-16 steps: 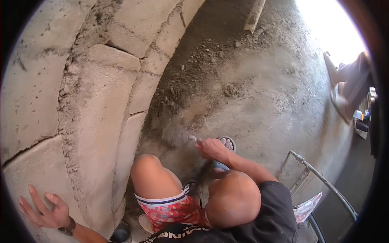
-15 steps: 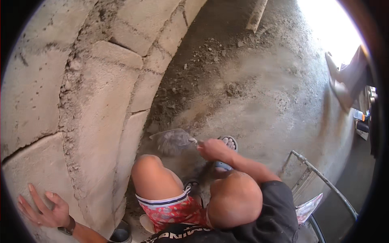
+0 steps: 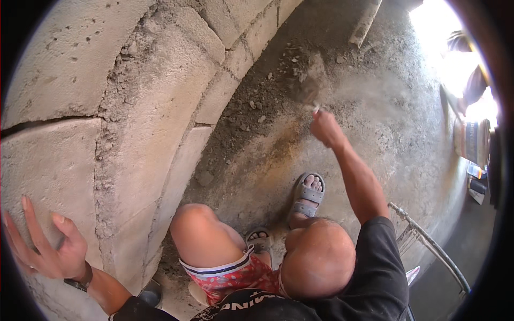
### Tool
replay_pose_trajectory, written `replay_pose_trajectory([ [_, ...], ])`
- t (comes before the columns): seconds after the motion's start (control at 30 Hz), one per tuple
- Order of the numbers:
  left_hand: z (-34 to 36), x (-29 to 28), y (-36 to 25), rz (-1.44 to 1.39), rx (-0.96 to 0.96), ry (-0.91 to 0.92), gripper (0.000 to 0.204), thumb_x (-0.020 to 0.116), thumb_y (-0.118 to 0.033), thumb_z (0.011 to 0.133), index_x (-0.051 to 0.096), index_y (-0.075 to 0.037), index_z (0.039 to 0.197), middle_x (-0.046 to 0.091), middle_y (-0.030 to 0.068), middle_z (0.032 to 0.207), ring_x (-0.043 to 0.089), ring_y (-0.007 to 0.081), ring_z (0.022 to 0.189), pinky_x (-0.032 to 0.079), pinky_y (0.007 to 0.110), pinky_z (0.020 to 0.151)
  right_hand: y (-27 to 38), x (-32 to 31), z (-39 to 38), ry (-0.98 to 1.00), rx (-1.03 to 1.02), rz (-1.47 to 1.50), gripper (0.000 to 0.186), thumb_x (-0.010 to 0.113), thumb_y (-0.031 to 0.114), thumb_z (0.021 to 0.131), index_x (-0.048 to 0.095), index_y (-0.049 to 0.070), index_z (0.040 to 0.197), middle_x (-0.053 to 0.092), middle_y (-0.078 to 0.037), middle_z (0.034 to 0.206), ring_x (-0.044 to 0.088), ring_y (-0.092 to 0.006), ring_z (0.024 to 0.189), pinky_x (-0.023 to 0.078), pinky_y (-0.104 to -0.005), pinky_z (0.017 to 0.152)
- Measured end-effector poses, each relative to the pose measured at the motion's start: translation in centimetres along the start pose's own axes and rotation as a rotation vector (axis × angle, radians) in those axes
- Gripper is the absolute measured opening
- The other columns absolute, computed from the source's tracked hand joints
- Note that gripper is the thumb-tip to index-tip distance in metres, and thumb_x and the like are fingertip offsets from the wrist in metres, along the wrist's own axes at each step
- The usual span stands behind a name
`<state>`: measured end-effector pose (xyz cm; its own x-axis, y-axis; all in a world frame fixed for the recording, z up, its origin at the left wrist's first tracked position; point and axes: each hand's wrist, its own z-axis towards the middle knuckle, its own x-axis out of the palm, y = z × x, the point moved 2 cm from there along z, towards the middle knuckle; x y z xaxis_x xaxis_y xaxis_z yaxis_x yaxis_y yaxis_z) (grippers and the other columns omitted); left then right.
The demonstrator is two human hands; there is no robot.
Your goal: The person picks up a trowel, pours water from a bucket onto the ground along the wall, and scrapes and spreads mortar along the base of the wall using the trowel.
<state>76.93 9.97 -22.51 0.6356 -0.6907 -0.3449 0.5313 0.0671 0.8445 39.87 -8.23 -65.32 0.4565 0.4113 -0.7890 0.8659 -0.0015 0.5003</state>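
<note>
Fingers spread, my left hand (image 3: 53, 246) rests on the cracked block wall (image 3: 134, 134) at the left, with a rough mortar seam running up it. My right hand (image 3: 326, 128) is stretched forward and closed on the handle of a trowel. The trowel's blade (image 3: 306, 85) is motion-blurred over grey rubble and dust (image 3: 257, 101) on the floor, near the wall's foot. My bent knees and sandalled feet are below my hands.
A long pale bar (image 3: 364, 24) lies at the top. A tubular metal frame (image 3: 439, 249) stands at lower right. A dark container (image 3: 151, 294) is beside the wall at lower centre-left. A person's partly visible limbs (image 3: 474, 83) and some objects (image 3: 474, 142) sit at the bright right edge.
My right hand and the trowel have moved forward and rightward across the floor. My left hand sits higher in the picture, and the view has shifted.
</note>
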Motion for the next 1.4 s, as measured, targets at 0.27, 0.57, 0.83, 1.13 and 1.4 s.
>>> replay_pose_trajectory([
  [0.27, -0.1, -0.3, 0.0, -0.002, -0.032, -0.021, 0.029, 0.053, -0.027, 0.083, 0.064, -0.011, 0.105, 0.058, 0.0071, 0.111, 0.054, 0.0282, 0.102, 0.041, 0.036, 0.087, 7.1, 5.6, -12.2, 0.432, -0.066, 0.023, 0.019, 0.044, 0.016, 0.083, 0.054, 0.0, 0.088, 0.06, -0.023, 0.081, 0.058, -0.0387, 0.081, 0.046, -0.0468, 0.069],
  [0.57, -1.2, -0.3, 0.2, -0.004, -0.034, -0.03, 0.029, 0.052, -0.026, 0.084, 0.063, -0.008, 0.104, 0.063, 0.0021, 0.102, 0.057, 0.0201, 0.097, 0.038, 0.033, 0.089, -2.3, -8.4, -1.7, 0.04, 0.376, 0.149, 0.033, 0.034, 0.027, 0.094, 0.055, 0.001, 0.089, 0.056, -0.012, 0.061, 0.055, -0.0149, 0.053, 0.045, -0.0307, 0.043],
  [0.83, -0.9, -0.3, 0.6, -0.062, -0.014, 0.0, 0.028, 0.053, -0.024, 0.083, 0.063, -0.006, 0.102, 0.064, 0.0003, 0.099, 0.058, 0.018, 0.094, 0.039, 0.033, 0.086, -1.2, -0.6, 2.4, 0.122, -0.2, -0.406, 0.022, 0.041, 0.014, 0.083, 0.057, -0.001, 0.085, 0.061, -0.019, 0.079, 0.061, -0.0313, 0.071, 0.052, -0.0397, 0.062],
  [1.13, 0.3, -1.0, -0.4, 0.013, -0.055, 0.022, 0.032, 0.046, -0.028, 0.085, 0.064, -0.009, 0.105, 0.057, 0.0093, 0.114, 0.054, 0.0268, 0.105, 0.04, 0.033, 0.087, 9.1, 5.0, -10.9, 0.323, -0.147, -0.017, 0.018, 0.045, 0.011, 0.08, 0.051, -0.002, 0.091, 0.062, -0.017, 0.075, 0.063, -0.0314, 0.071, 0.051, -0.0409, 0.06],
  [1.4, -0.2, -0.6, -0.1, -0.023, 0.007, 0.0, 0.032, 0.045, -0.027, 0.087, 0.061, -0.009, 0.109, 0.056, 0.0097, 0.117, 0.053, 0.0268, 0.107, 0.037, 0.033, 0.089, 5.3, 2.0, -12.6, 0.275, -0.184, -0.085, 0.019, 0.045, 0.011, 0.079, 0.058, 0.007, 0.092, 0.063, -0.014, 0.074, 0.062, -0.0334, 0.07, 0.05, -0.0436, 0.06],
])
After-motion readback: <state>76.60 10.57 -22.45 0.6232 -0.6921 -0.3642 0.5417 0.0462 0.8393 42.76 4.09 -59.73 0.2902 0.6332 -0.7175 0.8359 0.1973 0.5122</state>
